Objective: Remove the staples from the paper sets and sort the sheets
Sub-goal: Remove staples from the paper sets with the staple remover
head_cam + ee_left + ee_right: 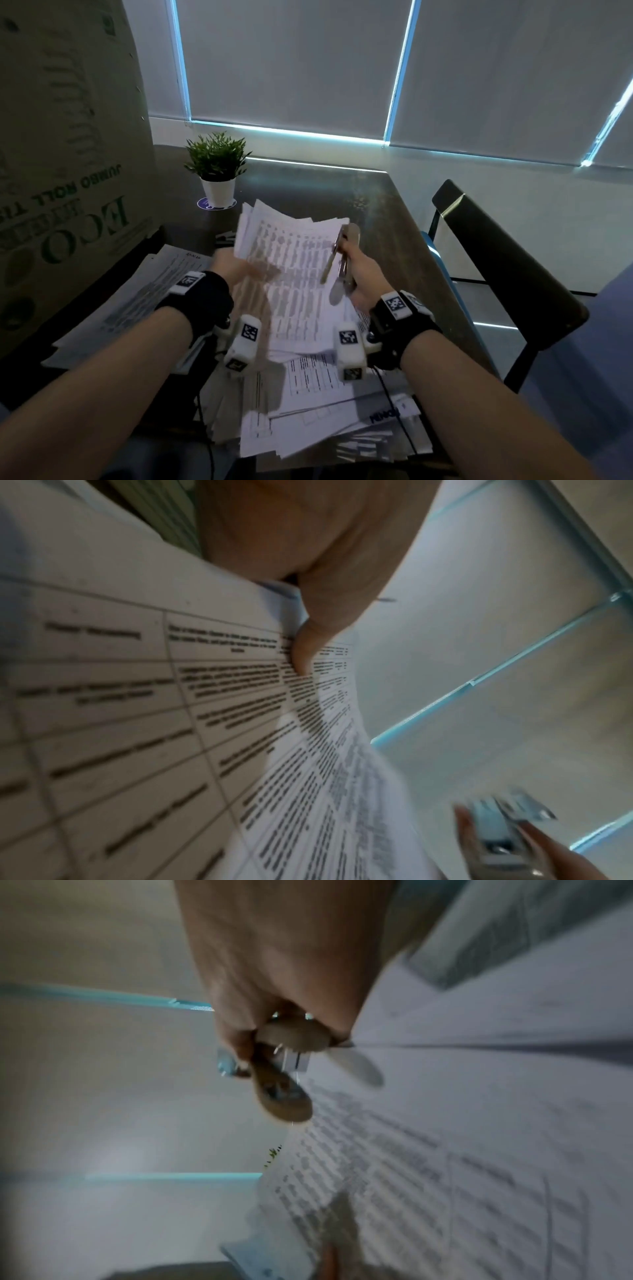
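Observation:
My left hand [233, 265] grips a set of printed sheets [291, 267] by its left edge and holds it lifted and tilted above the table; in the left wrist view my thumb [304, 647] presses on the top printed sheet [137, 696]. My right hand [359, 270] holds a metal staple remover [344, 260] beside the set's right edge. In the right wrist view the staple remover [281, 1069] sits in my curled fingers, next to the paper set [445, 1150]. No staple can be made out.
A loose heap of printed sheets [325, 411] covers the near table. A flatter stack [137, 301] lies at left beside a big cardboard box [68, 154]. A potted plant [217, 171] stands at the back, a dark chair [507, 274] at right.

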The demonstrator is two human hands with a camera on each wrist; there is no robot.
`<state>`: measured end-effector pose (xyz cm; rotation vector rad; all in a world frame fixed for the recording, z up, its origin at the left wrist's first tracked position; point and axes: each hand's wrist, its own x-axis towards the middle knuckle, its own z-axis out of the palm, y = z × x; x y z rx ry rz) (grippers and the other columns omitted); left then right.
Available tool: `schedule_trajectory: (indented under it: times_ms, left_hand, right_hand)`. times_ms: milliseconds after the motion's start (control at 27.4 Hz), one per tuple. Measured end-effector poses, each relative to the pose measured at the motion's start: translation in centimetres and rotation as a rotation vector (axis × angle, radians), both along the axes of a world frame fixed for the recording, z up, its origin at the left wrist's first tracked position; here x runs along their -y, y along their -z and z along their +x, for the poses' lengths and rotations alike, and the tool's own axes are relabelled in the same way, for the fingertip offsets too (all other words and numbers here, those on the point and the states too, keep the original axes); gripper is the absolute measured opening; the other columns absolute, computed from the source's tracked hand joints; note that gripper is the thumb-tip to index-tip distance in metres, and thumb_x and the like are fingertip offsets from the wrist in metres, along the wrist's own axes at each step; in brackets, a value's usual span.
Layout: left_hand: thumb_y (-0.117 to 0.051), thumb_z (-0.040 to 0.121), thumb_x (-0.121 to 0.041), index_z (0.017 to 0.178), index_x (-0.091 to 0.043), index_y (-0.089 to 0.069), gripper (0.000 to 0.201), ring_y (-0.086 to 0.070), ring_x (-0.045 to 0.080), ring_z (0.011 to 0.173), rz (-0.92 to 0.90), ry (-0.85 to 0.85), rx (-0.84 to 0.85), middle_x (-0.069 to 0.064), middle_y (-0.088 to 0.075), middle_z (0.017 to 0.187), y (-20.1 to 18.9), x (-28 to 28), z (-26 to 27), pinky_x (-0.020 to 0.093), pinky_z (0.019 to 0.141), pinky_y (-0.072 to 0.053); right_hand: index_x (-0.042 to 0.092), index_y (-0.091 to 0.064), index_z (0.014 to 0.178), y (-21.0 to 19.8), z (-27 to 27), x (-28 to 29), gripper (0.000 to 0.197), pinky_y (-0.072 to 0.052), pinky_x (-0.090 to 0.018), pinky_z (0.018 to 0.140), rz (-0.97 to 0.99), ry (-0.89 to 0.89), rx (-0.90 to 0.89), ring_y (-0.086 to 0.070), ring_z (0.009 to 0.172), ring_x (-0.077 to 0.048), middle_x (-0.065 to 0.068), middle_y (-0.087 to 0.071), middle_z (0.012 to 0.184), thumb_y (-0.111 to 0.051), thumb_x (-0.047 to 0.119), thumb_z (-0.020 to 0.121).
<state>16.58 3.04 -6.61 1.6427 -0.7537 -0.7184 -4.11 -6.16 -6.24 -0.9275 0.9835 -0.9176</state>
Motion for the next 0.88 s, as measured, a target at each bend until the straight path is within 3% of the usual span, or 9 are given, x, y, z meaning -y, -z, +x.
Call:
schedule_trajectory:
  times_ms: [110, 256, 329, 439, 512, 585, 695, 768, 877]
  left_hand:
    - [-0.075, 0.08, -0.006, 0.107, 0.007, -0.058, 0.035, -0.059, 0.033, 0.099, 0.227, -0.14, 0.332, 0.02, -0.06, 0.103, -0.9, -0.4, 3.7, 0.033, 0.073, -0.042]
    - [-0.07, 0.086, -0.013, 0.115, 0.011, -0.056, 0.04, -0.059, 0.039, 0.102, 0.507, -0.108, 0.581, 0.025, -0.06, 0.116, 0.3, -1.4, 9.4, 0.038, 0.08, -0.045]
    - [-0.06, 0.09, -0.004, 0.113, 0.009, -0.058, 0.026, -0.058, 0.038, 0.099, 0.552, -0.087, 0.661, 0.023, -0.061, 0.112, 1.5, -1.9, 11.4, 0.038, 0.08, -0.043]
    - [-0.053, 0.093, -0.002, 0.12, 0.01, -0.057, 0.03, -0.055, 0.039, 0.113, 0.679, -0.14, 0.715, 0.027, -0.058, 0.122, 2.8, -2.9, 13.4, 0.04, 0.093, -0.043]
    - [-0.049, 0.095, -0.004, 0.122, 0.01, -0.056, 0.031, -0.054, 0.04, 0.116, 0.707, -0.205, 0.732, 0.029, -0.056, 0.125, 3.7, -3.1, 14.3, 0.042, 0.096, -0.044]
    - [-0.041, 0.098, -0.007, 0.13, 0.007, -0.047, 0.035, -0.046, 0.042, 0.121, 0.681, -0.331, 0.836, 0.03, -0.046, 0.134, 4.1, -3.0, 13.4, 0.05, 0.101, -0.039]
    - [-0.05, 0.092, -0.008, 0.14, -0.004, -0.033, 0.052, -0.031, 0.041, 0.133, 0.5, -0.372, 1.014, 0.026, -0.029, 0.145, 3.3, -1.2, 10.1, 0.054, 0.106, -0.026]
    - [-0.055, 0.089, -0.005, 0.142, -0.005, -0.032, 0.058, -0.034, 0.037, 0.133, 0.329, -0.227, 0.892, 0.022, -0.032, 0.147, 2.0, 0.9, 7.4, 0.046, 0.107, -0.028]
    - [-0.056, 0.091, -0.008, 0.126, -0.007, -0.056, 0.035, -0.054, 0.026, 0.117, 0.174, 0.13, 0.751, 0.012, -0.058, 0.128, 0.3, 3.1, 2.6, 0.027, 0.094, -0.04]
  right_hand:
    - [0.013, -0.06, 0.071, 0.9, 1.5, 0.5, 0.035, -0.038, -0.028, 0.057, 0.127, 0.178, 0.057, -0.039, 0.05, -0.013, 0.0, -0.048, 0.054, -0.062, 0.04, 0.094]
    - [0.008, -0.064, 0.092, 4.3, 3.0, 0.7, 0.034, -0.041, -0.021, 0.037, 0.191, 0.134, 0.159, -0.062, 0.05, -0.015, -0.005, -0.067, 0.07, -0.054, 0.041, 0.099]
    - [0.006, -0.063, 0.097, 5.4, 2.7, 0.4, 0.036, -0.049, -0.024, 0.042, 0.181, 0.105, 0.208, -0.069, 0.055, -0.015, -0.007, -0.073, 0.073, -0.048, 0.038, 0.102]
    - [0.006, -0.06, 0.101, 6.1, 2.0, 0.4, 0.036, -0.052, -0.03, 0.064, 0.212, 0.082, 0.298, -0.07, 0.068, -0.019, -0.011, -0.072, 0.082, -0.046, 0.039, 0.103]
    - [0.005, -0.058, 0.108, 6.2, 1.8, 0.4, 0.035, -0.055, -0.031, 0.067, 0.193, 0.08, 0.304, -0.071, 0.074, -0.02, -0.013, -0.071, 0.086, -0.047, 0.038, 0.103]
    - [0.004, -0.055, 0.115, 6.3, 1.8, 0.3, 0.035, -0.057, -0.028, 0.06, 0.17, 0.072, 0.294, -0.072, 0.076, -0.022, -0.015, -0.071, 0.089, -0.047, 0.036, 0.103]
    - [0.0, -0.054, 0.124, 6.4, 1.9, 0.2, 0.043, -0.053, -0.027, 0.058, 0.16, 0.061, 0.259, -0.072, 0.075, -0.023, -0.017, -0.071, 0.093, -0.046, 0.037, 0.103]
    - [-0.001, -0.055, 0.127, 6.5, 1.8, 0.4, 0.047, -0.05, -0.028, 0.061, 0.159, 0.056, 0.24, -0.073, 0.071, -0.023, -0.015, -0.073, 0.089, -0.046, 0.038, 0.103]
    - [0.001, -0.057, 0.121, 6.5, 1.6, -0.2, 0.043, -0.046, -0.033, 0.061, 0.128, 0.052, 0.198, -0.072, 0.064, -0.022, -0.012, -0.074, 0.08, -0.045, 0.038, 0.103]
